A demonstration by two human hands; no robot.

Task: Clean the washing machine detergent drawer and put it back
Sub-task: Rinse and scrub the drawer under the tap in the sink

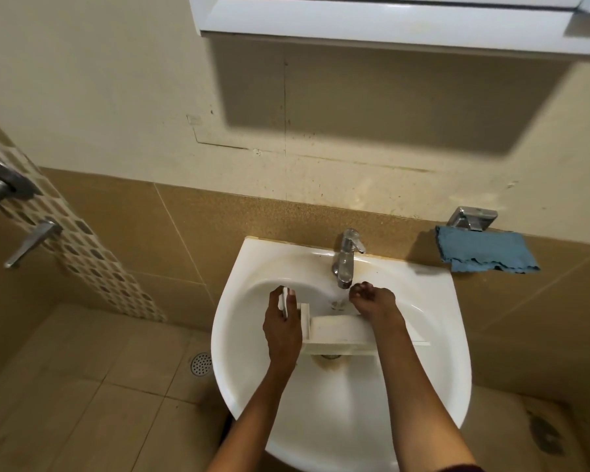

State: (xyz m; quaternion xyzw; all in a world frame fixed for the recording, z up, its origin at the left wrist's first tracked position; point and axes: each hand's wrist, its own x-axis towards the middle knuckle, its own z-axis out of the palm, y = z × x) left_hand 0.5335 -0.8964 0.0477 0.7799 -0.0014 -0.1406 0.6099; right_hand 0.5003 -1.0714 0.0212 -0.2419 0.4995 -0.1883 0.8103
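Drawer [338,330] lies across the middle of the sink [423,369] basin, above the drain. The tap [345,258] at its 12 o'clock runs water onto the rear part. Our left hand [281,327] grips the 9 o'clock end, fingers curled round the upright white panel. Our right hand [375,301] is at 1 o'clock on the rear edge, fingertips bunched and curled beside the stream. We can't tell if they pinch anything. Looks like the rinse step: we'd tilt the drawer so water flushes each compartment, rub the corners, and grip hard, since wet plastic slips. Blue cloth [484,250] at 2 o'clock for drying.
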